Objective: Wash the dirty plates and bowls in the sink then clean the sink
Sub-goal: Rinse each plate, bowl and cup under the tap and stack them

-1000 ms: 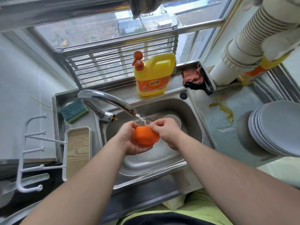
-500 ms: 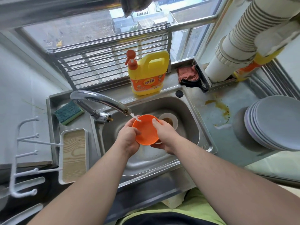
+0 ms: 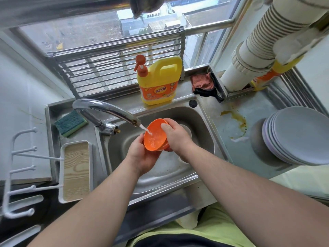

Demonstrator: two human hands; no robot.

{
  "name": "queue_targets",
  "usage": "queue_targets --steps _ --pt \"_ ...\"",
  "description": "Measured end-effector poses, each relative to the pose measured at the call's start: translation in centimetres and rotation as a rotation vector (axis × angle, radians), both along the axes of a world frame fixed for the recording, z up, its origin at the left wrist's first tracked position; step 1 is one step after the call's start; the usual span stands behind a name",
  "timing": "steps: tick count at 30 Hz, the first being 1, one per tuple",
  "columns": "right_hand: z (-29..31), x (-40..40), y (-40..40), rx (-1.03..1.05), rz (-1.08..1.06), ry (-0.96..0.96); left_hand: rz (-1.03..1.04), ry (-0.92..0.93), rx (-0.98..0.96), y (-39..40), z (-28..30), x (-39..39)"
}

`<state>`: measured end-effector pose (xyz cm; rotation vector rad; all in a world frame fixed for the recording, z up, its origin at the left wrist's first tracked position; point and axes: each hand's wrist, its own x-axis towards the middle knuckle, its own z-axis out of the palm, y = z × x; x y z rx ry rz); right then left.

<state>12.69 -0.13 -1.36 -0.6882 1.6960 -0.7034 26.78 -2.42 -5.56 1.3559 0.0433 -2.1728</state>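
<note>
**Orange bowl under running tap**

Orange bowl (image 3: 155, 135) tilted over sink (image 3: 201, 120), between both hands. Left hand (image 3: 142, 155) cups its rim at 7 o'clock; right hand (image 3: 175, 138) grips the far rim at 2 o'clock, fingers curled over. Faucet (image 3: 105, 108) stream lands inside bowl. Grey plates (image 3: 299, 136) stacked on tabletop at 3 o'clock.

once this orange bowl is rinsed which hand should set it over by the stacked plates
Right, probably. The right hand already grips the orange bowl at its rim, and the stacked plates sit on the counter on that side. The left hand would have to cross the sink.
</note>
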Motion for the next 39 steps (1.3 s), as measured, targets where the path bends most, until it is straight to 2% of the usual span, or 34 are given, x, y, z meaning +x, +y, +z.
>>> queue_targets --steps 3,9,12,15,18,21,26,30,31,35,39 --pt "0.1 -0.5 -0.3 0.144 -0.004 -0.007 -0.051 0.099 0.119 1.5 -0.5 -0.4" --pt "0.2 -2.4 1.3 0.637 0.117 0.114 -0.428 0.113 0.421 4.9 -2.1 -0.9" --pt "-0.2 -3.3 2.1 0.689 0.194 0.16 -0.466 0.062 0.466 5.8 -2.5 -1.4" --pt "-0.6 -4.0 2.1 0.648 0.164 0.166 -0.504 -0.01 0.416 5.6 -1.7 -2.0" --pt "-0.5 -4.9 2.3 0.545 0.139 0.155 -0.471 -0.204 0.277 4.8 -1.0 -2.9" --pt "-0.6 -6.7 3.4 0.393 0.175 0.182 -0.419 -0.441 0.021 4.3 -0.5 -4.4" --pt "-0.7 -11.0 5.9 0.133 0.298 0.535 -0.489 -0.653 -0.413 4.9 1.1 -8.5" --pt "0.6 -16.3 7.8 0.003 0.263 0.669 -0.606 -1.006 -0.831 6.5 2.6 -13.4" --pt "1.1 -18.1 8.3 -0.045 0.242 0.697 -0.603 -1.047 -0.894 6.8 3.1 -15.1" --pt "4.4 -26.5 10.8 -0.213 0.149 0.815 -0.579 -1.053 -1.029 8.1 5.8 -24.0" --pt "5.8 -35.5 15.0 -0.191 0.02 0.907 -0.656 -0.982 -1.096 10.3 7.9 -33.5"
